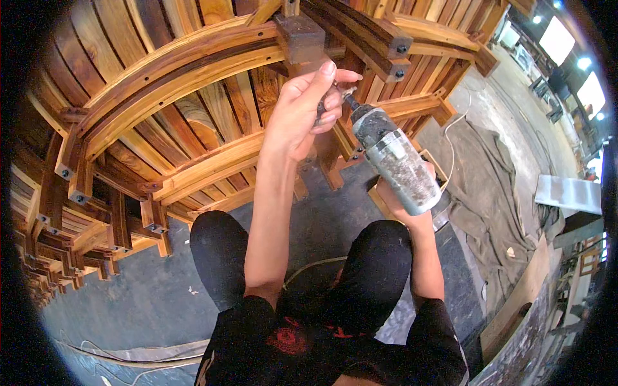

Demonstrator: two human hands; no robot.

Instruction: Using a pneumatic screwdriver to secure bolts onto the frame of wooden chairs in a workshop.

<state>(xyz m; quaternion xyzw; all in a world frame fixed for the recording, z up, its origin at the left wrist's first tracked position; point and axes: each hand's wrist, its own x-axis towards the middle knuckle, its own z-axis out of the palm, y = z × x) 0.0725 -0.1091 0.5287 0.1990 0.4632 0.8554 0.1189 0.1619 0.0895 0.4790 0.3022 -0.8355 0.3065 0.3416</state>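
My right hand (404,196) is closed round the handle of a dusty grey power driver (394,161), whose nose points up and to the left. At its tip a short bit (351,101) reaches close to the fingers of my left hand (302,109). Those fingers are curled and pinched together; something small and dark shows between them, too covered to name. Just above my left hand stands a dark square wooden leg end (300,38). Behind both hands is a slatted wooden furniture piece (199,116) with a curved double rail (174,74).
More wooden pieces with bolted leg ends (80,193) stand in a row at the left. A rumpled brown cloth (479,174) lies on the floor at right, crossed by a white cord (450,132). Cables (141,360) run along the lower left. My bent knees (380,257) are close below.
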